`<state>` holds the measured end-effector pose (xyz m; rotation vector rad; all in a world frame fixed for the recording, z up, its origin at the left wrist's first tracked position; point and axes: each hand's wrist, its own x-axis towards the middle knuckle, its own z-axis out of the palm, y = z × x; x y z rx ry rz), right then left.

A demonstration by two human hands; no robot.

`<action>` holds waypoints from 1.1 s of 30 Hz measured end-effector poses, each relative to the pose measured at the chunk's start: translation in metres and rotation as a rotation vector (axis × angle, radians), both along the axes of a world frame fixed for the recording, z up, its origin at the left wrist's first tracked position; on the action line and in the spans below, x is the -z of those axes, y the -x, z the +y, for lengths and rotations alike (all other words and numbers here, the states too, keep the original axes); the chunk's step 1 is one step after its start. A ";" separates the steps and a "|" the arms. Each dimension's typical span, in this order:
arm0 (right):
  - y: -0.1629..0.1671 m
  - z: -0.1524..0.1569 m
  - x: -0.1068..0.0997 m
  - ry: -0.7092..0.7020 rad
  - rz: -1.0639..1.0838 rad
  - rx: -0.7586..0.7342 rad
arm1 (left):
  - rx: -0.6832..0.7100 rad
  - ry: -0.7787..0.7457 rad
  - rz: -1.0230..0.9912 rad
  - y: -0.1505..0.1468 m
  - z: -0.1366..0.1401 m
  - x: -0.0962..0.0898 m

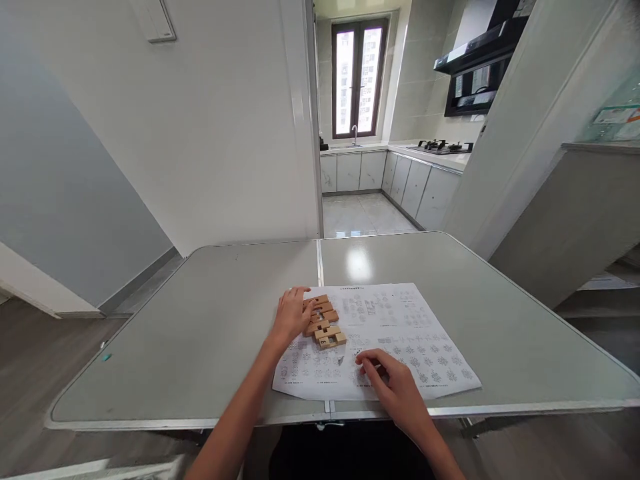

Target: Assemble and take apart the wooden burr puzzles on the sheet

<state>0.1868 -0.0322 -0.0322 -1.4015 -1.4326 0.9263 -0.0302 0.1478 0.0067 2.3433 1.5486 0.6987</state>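
My left hand (291, 315) reaches over the left end of a group of notched wooden puzzle pieces (320, 322), its thumb and forefinger around the farthest one. Several pieces lie side by side, reddish brown at the back and paler at the front. The nearest pale piece (332, 341) bears a dark mark like a 3. Under them spreads a printed paper sheet (400, 320) with rows of small diagrams. My right hand (393, 380) hovers at or just above its near part, fingers loosely bent, with no object visible between them. Whether it touches the paper I cannot tell.
The grey folding table (210, 333) has a metal seam and a raised pale rim. A small green object (107, 357) lies by its left edge. Beyond stand a white wall (225, 133) and a kitchen doorway with cabinets (360, 170) and a gas stove (440, 147).
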 end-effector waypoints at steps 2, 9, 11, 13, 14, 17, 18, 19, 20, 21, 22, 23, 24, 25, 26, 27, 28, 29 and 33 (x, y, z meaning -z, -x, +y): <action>0.000 0.000 0.000 0.002 0.006 0.001 | 0.003 0.055 0.036 0.003 0.012 0.001; -0.001 0.000 0.001 -0.006 0.002 0.001 | 0.025 0.218 0.100 0.009 0.032 0.001; -0.001 0.000 0.001 -0.013 0.000 0.001 | 0.029 0.253 0.095 0.011 0.033 0.000; -0.001 0.000 0.001 -0.019 -0.009 0.001 | 0.036 0.274 0.077 0.012 0.032 0.000; -0.001 0.000 0.001 -0.022 -0.014 0.003 | 0.040 0.277 0.062 0.013 0.031 0.000; -0.001 0.000 0.001 -0.037 -0.017 0.007 | 0.040 0.256 -0.013 0.016 0.026 0.001; 0.000 0.000 0.000 -0.043 -0.014 0.007 | 0.034 0.243 -0.046 0.017 0.024 0.001; 0.000 0.000 0.000 -0.046 -0.011 0.006 | 0.025 0.228 -0.083 0.017 0.021 0.000; 0.000 0.000 0.000 -0.047 -0.010 0.004 | 0.013 0.213 -0.121 0.018 0.016 -0.001; 0.000 0.000 0.000 -0.045 -0.011 0.003 | -0.001 0.198 -0.162 0.018 0.011 -0.003; 0.000 0.000 0.000 -0.042 -0.013 0.004 | -0.016 0.185 -0.205 0.019 0.004 -0.005; 0.000 0.000 0.000 -0.037 -0.016 0.005 | -0.030 0.179 -0.249 0.019 -0.005 -0.007; 0.000 0.000 0.000 -0.033 -0.021 0.004 | -0.040 0.176 -0.292 0.019 -0.016 -0.010; 0.000 0.000 0.000 -0.028 -0.028 0.001 | -0.046 0.177 -0.334 0.019 -0.028 -0.012; 0.000 0.000 0.000 -0.022 -0.037 -0.005 | -0.052 0.182 -0.372 0.020 -0.041 -0.012; 0.000 0.000 0.000 -0.014 -0.046 -0.017 | -0.060 0.187 -0.402 0.021 -0.055 -0.012; -0.001 0.002 -0.001 -0.007 -0.054 -0.034 | -0.074 0.189 -0.427 0.022 -0.069 -0.010; -0.001 0.003 -0.003 -0.002 -0.064 -0.052 | -0.082 0.203 -0.458 0.023 -0.082 -0.007; 0.000 0.017 -0.013 -0.067 -0.181 -0.099 | -0.128 0.337 -0.661 0.028 -0.119 0.010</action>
